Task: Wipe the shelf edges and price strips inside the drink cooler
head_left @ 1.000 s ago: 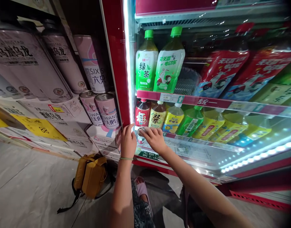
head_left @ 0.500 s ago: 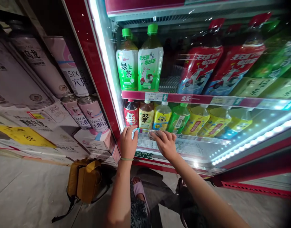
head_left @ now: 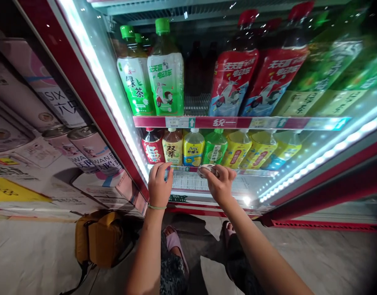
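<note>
My left hand [head_left: 159, 184] is at the left end of the lower shelf's front rail [head_left: 188, 169], fingers curled downward. Between its thumb and index finger shows a small light-blue piece, too hidden to name. Closed around a crumpled whitish-grey cloth [head_left: 203, 171], my right hand [head_left: 221, 182] is farther right along the same rail. Just behind the hands stand small drinks: a red-labelled bottle [head_left: 151, 148], a cream-labelled bottle [head_left: 172, 148], a yellow and blue lemon-water bottle [head_left: 193, 149] and a green bottle [head_left: 215, 148].
Larger green tea bottles [head_left: 166, 84] and red-labelled bottles [head_left: 234, 82] fill the shelf above. The lit fridge frame [head_left: 92, 82] runs along the left. Pink cans [head_left: 91, 147] and boxes stand beside it. On the floor lies a mustard backpack [head_left: 99, 239].
The view has shifted, so the fridge shelves appear farther left. My right hand, with the cloth, has slid right along the rail, farther from the left hand, which stays near the rail's left end.
</note>
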Available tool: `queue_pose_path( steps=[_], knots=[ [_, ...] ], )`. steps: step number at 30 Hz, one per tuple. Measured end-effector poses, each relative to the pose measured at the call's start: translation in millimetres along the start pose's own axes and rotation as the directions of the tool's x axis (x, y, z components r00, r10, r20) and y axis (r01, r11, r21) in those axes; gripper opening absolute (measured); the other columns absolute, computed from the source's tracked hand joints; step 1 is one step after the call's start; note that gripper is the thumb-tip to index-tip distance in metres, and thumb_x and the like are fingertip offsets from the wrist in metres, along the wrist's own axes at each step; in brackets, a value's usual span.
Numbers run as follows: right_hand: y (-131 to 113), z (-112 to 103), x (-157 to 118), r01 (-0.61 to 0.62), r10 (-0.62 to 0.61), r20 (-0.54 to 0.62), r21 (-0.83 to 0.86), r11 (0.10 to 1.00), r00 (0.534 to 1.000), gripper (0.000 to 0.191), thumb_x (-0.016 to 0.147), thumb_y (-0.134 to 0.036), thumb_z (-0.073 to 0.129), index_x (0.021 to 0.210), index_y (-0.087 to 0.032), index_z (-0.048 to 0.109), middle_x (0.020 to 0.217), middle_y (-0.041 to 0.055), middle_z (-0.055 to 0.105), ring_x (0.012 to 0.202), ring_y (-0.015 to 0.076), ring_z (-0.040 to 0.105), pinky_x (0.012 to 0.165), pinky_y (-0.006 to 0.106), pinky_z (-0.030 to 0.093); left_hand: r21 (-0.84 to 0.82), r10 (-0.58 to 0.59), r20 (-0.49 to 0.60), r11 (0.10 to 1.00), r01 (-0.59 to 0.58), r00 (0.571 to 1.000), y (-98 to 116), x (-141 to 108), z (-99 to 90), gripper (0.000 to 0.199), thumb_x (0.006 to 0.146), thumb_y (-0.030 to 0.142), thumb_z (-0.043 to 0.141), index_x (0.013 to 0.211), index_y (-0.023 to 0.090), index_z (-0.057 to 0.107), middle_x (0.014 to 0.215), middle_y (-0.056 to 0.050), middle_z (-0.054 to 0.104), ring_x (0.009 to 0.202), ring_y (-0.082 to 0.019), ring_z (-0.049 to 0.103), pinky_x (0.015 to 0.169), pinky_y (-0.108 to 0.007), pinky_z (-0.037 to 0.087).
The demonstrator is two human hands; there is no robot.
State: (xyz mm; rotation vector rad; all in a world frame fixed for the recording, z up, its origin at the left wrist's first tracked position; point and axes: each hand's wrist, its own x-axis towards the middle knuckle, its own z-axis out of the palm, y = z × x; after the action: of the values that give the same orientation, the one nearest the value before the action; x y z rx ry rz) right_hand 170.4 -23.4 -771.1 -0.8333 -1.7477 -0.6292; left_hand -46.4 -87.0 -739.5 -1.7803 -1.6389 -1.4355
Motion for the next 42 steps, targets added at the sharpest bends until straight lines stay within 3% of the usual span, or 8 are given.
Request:
queue_pose_path(
  steps=[8, 14, 18, 23, 29, 34, 39, 42],
  knots=[
    [12.7, -9.2, -4.0, 0.105, -0.105, 0.091, -0.002, 0.994, 0.990, 0.036, 0.091, -0.007, 0.065, 0.116, -0.032, 0.071, 0.109, 0.0058, 0.058, 0.106, 0.0208, 0.050, 0.092, 0.034, 0.044, 0.010, 0.084, 0.072, 0.996, -0.084, 0.994, 32.3, -5.9, 21.4, 0.023, 0.099, 0.019, 0.060, 0.121, 0.022, 0.068, 0.110, -0.008, 0.066, 0.106, -0.022, 0.064, 0.094, -0.039, 0.057],
    [49.7, -26.8, -2.8, -0.161, 0.159, -0.041, -0.039, 0.986, 0.986, 0.046, 0.091, -0.006, 0.054, 0.128, -0.031, 0.065, 0.114, 0.0070, 0.050, 0.110, 0.0222, 0.049, 0.093, 0.038, 0.038, 0.003, 0.147, 0.065, 0.989, -0.147, 0.987, 53.0, -4.0, 35.3, 0.023, 0.098, 0.018, 0.062, 0.121, 0.023, 0.068, 0.110, -0.009, 0.065, 0.106, -0.023, 0.063, 0.097, -0.041, 0.056],
    [55.4, -29.8, -15.0, 0.064, -0.061, 0.038, -0.071, 0.995, 0.997, 0.031, 0.090, -0.018, 0.063, 0.117, -0.031, 0.067, 0.111, 0.0058, 0.052, 0.108, 0.0220, 0.045, 0.093, 0.036, 0.036, -0.010, 0.161, 0.072, 0.987, -0.161, 0.984, 68.5, -3.7, 47.1, 0.023, 0.098, 0.018, 0.062, 0.120, 0.023, 0.069, 0.111, -0.008, 0.065, 0.106, -0.023, 0.063, 0.098, -0.042, 0.055],
    [64.5, -43.4, -15.6, 0.033, -0.021, 0.192, -0.056, 0.998, 0.981, 0.035, 0.092, -0.041, 0.064, 0.125, -0.031, 0.068, 0.115, 0.0087, 0.058, 0.110, 0.0260, 0.047, 0.097, 0.041, 0.034, -0.033, 0.169, 0.056, 0.985, -0.168, 0.984, 89.0, -3.3, 63.0, 0.023, 0.098, 0.018, 0.062, 0.119, 0.022, 0.070, 0.111, -0.009, 0.064, 0.106, -0.023, 0.062, 0.098, -0.040, 0.054],
    [85.9, -47.9, -24.2, -0.037, 0.043, 0.081, -0.080, 0.996, 0.996, 0.029, 0.093, -0.025, 0.067, 0.121, -0.033, 0.070, 0.113, 0.0076, 0.057, 0.107, 0.0228, 0.051, 0.094, 0.037, 0.041, -0.022, 0.167, 0.077, 0.986, -0.166, 0.983, 101.0, -3.1, 73.2, 0.021, 0.099, 0.020, 0.060, 0.116, 0.025, 0.073, 0.108, -0.009, 0.064, 0.104, -0.022, 0.062, 0.097, -0.040, 0.053],
    [85.3, -49.6, -21.2, 0.076, -0.077, 0.151, 0.011, 0.997, 0.986, 0.029, 0.092, -0.015, 0.066, 0.115, -0.032, 0.071, 0.112, 0.0065, 0.058, 0.105, 0.0217, 0.052, 0.092, 0.035, 0.046, -0.011, 0.183, 0.058, 0.983, -0.182, 0.981, 101.1, -2.5, 74.1, 0.021, 0.099, 0.019, 0.061, 0.116, 0.023, 0.072, 0.108, -0.009, 0.063, 0.104, -0.022, 0.061, 0.095, -0.039, 0.052],
    [95.0, -57.7, -7.4, -0.156, 0.156, -0.077, 0.012, 0.988, 0.985, 0.026, 0.090, -0.010, 0.064, 0.108, -0.027, 0.071, 0.113, 0.0080, 0.051, 0.108, 0.0236, 0.049, 0.091, 0.037, 0.045, -0.002, 0.203, 0.023, 0.979, -0.203, 0.979, 102.8, -2.4, 77.5, 0.021, 0.098, 0.018, 0.063, 0.116, 0.022, 0.072, 0.107, -0.009, 0.062, 0.101, -0.022, 0.061, 0.094, -0.038, 0.052],
    [95.3, -57.4, -10.0, 0.006, -0.007, -0.022, -0.042, 0.999, 1.000, 0.022, 0.090, -0.008, 0.065, 0.100, -0.027, 0.070, 0.108, 0.0061, 0.055, 0.102, 0.0212, 0.048, 0.086, 0.034, 0.042, 0.000, 0.205, 0.029, 0.979, -0.205, 0.978, 107.1, -5.0, 82.5, 0.021, 0.097, 0.018, 0.063, 0.116, 0.023, 0.072, 0.109, -0.009, 0.061, 0.102, -0.022, 0.060, 0.095, -0.039, 0.052]
  ],
)
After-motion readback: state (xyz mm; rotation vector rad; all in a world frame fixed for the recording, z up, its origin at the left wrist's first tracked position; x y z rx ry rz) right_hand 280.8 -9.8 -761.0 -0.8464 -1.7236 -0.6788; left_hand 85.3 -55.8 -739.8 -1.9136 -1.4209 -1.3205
